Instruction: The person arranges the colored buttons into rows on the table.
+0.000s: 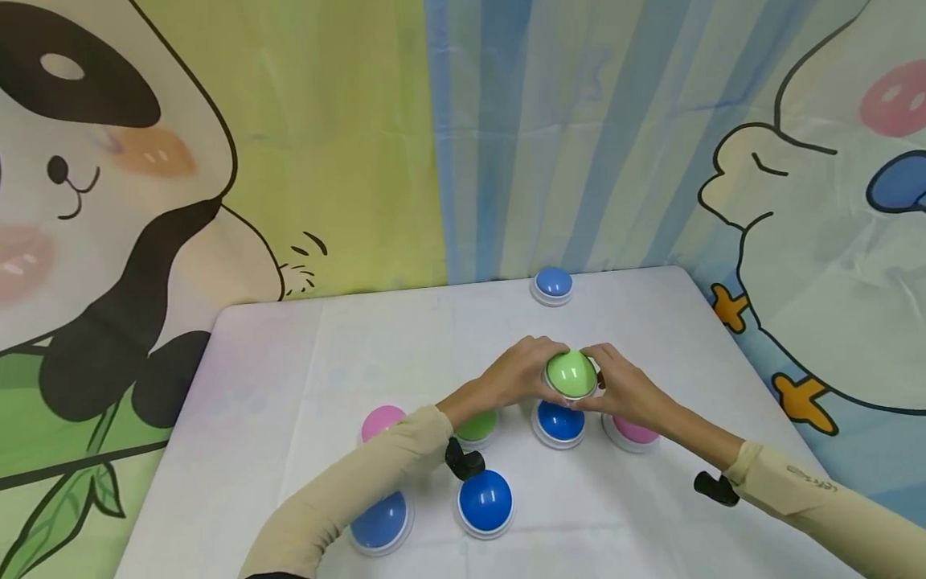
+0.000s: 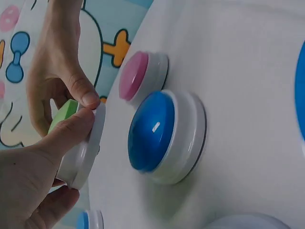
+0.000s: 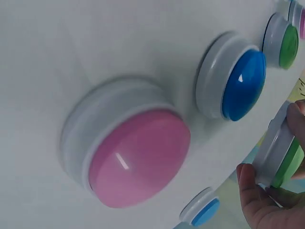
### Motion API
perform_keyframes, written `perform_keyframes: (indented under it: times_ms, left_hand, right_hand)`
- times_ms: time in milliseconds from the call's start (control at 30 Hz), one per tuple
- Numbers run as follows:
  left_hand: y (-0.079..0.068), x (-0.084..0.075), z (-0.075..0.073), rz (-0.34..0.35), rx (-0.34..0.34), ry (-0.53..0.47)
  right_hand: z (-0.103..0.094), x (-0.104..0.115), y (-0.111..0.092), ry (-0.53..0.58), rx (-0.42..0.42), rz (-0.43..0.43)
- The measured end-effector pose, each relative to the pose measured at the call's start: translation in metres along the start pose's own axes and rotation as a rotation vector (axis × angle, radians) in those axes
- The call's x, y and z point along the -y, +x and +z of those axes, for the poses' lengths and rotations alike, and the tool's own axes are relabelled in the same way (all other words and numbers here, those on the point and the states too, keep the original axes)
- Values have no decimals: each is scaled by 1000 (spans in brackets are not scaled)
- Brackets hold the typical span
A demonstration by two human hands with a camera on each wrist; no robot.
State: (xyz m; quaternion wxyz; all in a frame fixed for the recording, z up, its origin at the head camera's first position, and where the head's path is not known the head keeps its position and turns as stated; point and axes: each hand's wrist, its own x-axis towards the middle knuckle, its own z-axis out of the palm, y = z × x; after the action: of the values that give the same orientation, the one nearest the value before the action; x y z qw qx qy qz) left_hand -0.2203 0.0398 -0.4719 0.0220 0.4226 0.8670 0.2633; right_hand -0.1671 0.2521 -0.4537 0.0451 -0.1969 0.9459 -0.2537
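Note:
A green-domed push button (image 1: pixel 571 375) with a white base is held up off the table between both hands. The left hand (image 1: pixel 526 371) grips its left side, thumb and fingers curled about the white rim. On the opposite side the right hand (image 1: pixel 624 388) pinches it the same way. Just below it in the head view stands a blue push button (image 1: pixel 560 421). To the right, a pink push button (image 1: pixel 635 430) lies partly behind the right hand; it looms large in the right wrist view. Another green push button (image 1: pixel 477 428) is partly hidden by the left forearm.
On the white table (image 1: pixel 289 402), a lone blue button (image 1: pixel 554 283) stands at the back edge. Nearer are a pink button (image 1: pixel 383 420) and two blue buttons, one front left (image 1: pixel 379 521) and one front middle (image 1: pixel 485 502). A cartoon-printed curtain (image 1: pixel 347 145) hangs behind.

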Motion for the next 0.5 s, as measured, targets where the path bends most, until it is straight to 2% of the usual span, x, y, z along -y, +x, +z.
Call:
perform_keyframes:
  times_ms: [200, 500]
  left_hand:
    - [-11, -17, 0, 56, 5, 42]
    - [-24, -32, 1, 85, -18, 61]
  right_hand:
    - [-1, 6, -22, -29, -5, 16]
    - [0, 11, -36, -81, -76, -117]
